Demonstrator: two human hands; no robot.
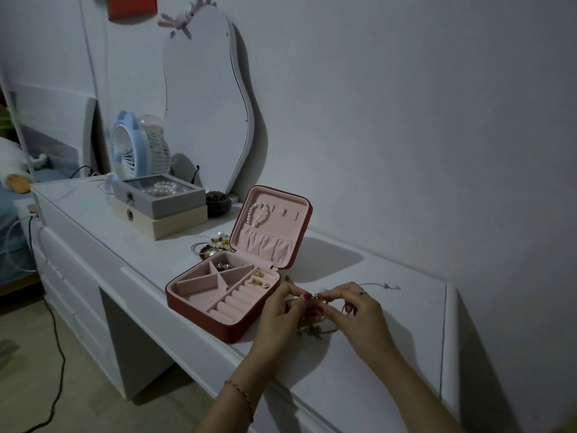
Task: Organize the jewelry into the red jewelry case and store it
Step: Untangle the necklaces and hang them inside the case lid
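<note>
While the red case (223, 303) sits open on the white desk (359, 364) w/ its lid propped upright, both hands work just right of it, above the desk top. Left hand (281, 310) has fingers curled in, thumb & forefinger pinching a small gold piece (320, 299); right hand (356, 307) meets it from the other side, fingertips also nipped tight on the same piece, so both grips are narrow. What the piece is exactly, can't tell – too small & dim. A thin chain (379, 285) trails from the right hand along the desk toward the wall. More tangled jewelry (309, 332) lies on the desk under the hands. Inside the case: pink lining, gold earrings (259, 278) in the back right compartment, dark bits (223, 266) in the back triangle section, ring rolls (232, 300) along the front right. A pearl bracelet (257, 214) hangs from the hooks in the lid. Just behind the case on its left, a pile of loose bracelets & beads (210, 245). Further back, two stacked boxes (160, 207), the grey top one holding pearls, w/ a small dark bowl (217, 201) beside them, a blue fan (128, 148) behind, & a wavy mirror (206, 101) leaning on the wall. Left wrist wears a thin bracelet (240, 395).
</note>
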